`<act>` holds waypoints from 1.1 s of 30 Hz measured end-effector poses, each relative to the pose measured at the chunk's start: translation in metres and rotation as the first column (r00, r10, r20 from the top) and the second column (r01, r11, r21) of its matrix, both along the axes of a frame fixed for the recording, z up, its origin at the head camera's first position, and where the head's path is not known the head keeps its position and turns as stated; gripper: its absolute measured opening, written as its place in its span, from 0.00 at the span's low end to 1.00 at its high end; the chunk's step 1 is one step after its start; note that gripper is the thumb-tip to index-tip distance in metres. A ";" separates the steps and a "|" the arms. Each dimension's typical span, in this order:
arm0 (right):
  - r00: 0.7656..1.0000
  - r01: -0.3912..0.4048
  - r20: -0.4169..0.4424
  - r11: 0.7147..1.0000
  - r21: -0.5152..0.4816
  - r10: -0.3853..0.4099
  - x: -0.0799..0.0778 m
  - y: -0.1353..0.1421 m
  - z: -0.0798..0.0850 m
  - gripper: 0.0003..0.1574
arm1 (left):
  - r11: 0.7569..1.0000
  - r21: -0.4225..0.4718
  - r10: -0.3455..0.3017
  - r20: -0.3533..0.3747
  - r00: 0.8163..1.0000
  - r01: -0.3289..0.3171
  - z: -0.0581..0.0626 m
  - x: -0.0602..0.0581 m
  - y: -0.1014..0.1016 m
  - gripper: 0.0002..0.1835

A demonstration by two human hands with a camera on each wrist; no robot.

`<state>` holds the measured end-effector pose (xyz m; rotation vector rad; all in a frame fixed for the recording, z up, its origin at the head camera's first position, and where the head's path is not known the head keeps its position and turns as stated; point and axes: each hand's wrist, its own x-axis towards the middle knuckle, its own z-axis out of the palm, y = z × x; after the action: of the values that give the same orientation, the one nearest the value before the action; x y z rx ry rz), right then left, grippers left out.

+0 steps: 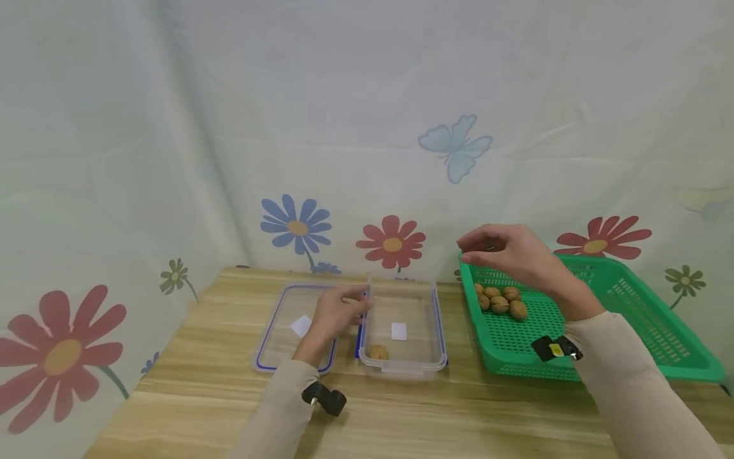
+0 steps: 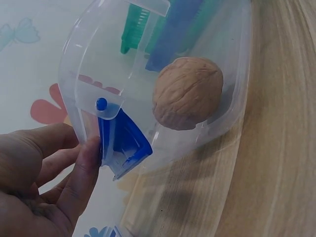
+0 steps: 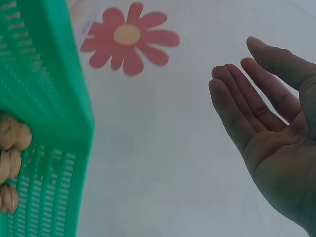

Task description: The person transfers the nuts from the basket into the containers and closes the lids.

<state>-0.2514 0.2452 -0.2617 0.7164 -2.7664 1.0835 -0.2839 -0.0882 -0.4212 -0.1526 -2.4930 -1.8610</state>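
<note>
A clear plastic container (image 1: 421, 319) with blue latches stands on the wooden table. My left hand (image 1: 338, 312) pinches its left side by the rim, with the thumb at a blue latch (image 2: 123, 143) in the left wrist view. One walnut (image 2: 187, 94) lies inside, at the container's near left corner. Above the left part of a green basket (image 1: 482, 341) hovers my right hand (image 1: 516, 258), fingers gently bent and nothing between them. Several walnuts (image 1: 499, 305) are gathered at the basket's left side.
Left of the container, a clear lid (image 1: 272, 347) with a blue seal lies flat, partly under my left hand in the head view. A white label (image 1: 399, 331) shows in the container. Behind the table hangs a flower-printed cloth (image 1: 367, 159).
</note>
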 end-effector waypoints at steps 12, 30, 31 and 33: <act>0.997 0.074 0.034 0.997 0.029 -0.075 -0.024 0.051 -0.016 0.25 | 1.000 -0.005 -0.007 -0.007 1.000 0.007 -0.001 0.000 0.000 0.22; 0.987 0.097 0.111 0.986 0.136 -0.112 -0.041 0.095 -0.049 0.27 | 1.000 -0.020 0.004 0.000 1.000 -0.004 -0.001 0.000 0.000 0.22; 0.987 0.094 0.115 0.986 0.141 -0.110 -0.042 0.097 -0.051 0.27 | 1.000 -0.020 0.003 -0.002 1.000 -0.003 -0.001 0.000 0.000 0.22; 0.987 0.086 0.125 0.985 0.149 -0.105 -0.044 0.100 -0.056 0.27 | 1.000 -0.018 -0.001 -0.006 1.000 0.001 -0.001 0.000 0.000 0.22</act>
<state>-0.2951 0.3452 -0.3172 0.5368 -2.9811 0.9558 -0.2834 -0.0885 -0.4226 -0.1592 -2.5067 -1.8362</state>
